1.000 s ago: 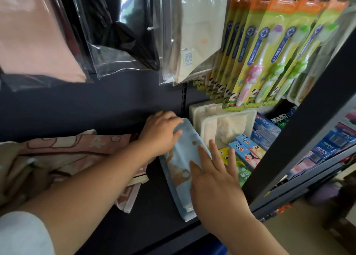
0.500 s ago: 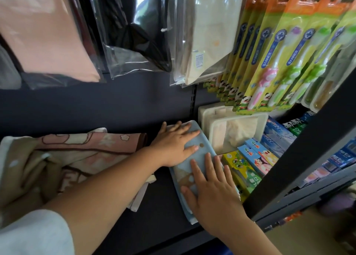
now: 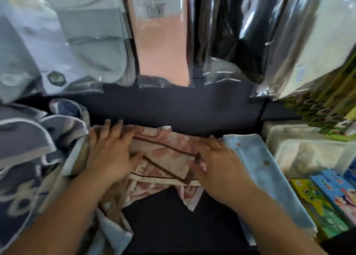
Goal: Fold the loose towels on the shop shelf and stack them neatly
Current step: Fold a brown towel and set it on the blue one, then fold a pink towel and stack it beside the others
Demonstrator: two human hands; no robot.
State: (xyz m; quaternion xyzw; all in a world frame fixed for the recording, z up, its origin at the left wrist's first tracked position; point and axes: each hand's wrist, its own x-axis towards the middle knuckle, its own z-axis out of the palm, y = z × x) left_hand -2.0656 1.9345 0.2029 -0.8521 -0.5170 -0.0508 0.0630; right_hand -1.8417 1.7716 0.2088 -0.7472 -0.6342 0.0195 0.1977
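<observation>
A crumpled pink and cream towel with brown stripes (image 3: 165, 150) lies on the dark shelf (image 3: 173, 226). My left hand (image 3: 109, 152) rests on its left part with the fingers spread over the cloth. My right hand (image 3: 217, 162) lies on its right edge, fingers straight and pointing to the back. Right beside that hand a folded light blue towel (image 3: 256, 158) lies lengthwise on the shelf. A loose grey-blue patterned towel (image 3: 25, 149) is heaped at the far left.
Packed cloths in clear bags (image 3: 163, 33) hang above the shelf. To the right stand clear plastic boxes (image 3: 308, 154), colourful small cartons (image 3: 327, 202) and hanging toothbrush packs (image 3: 331, 104). The dark shelf's back wall (image 3: 173, 108) is close behind the towels.
Both hands left the folded blue towel and moved left onto the pink towel. The view swung left, bringing the grey-blue heap into sight.
</observation>
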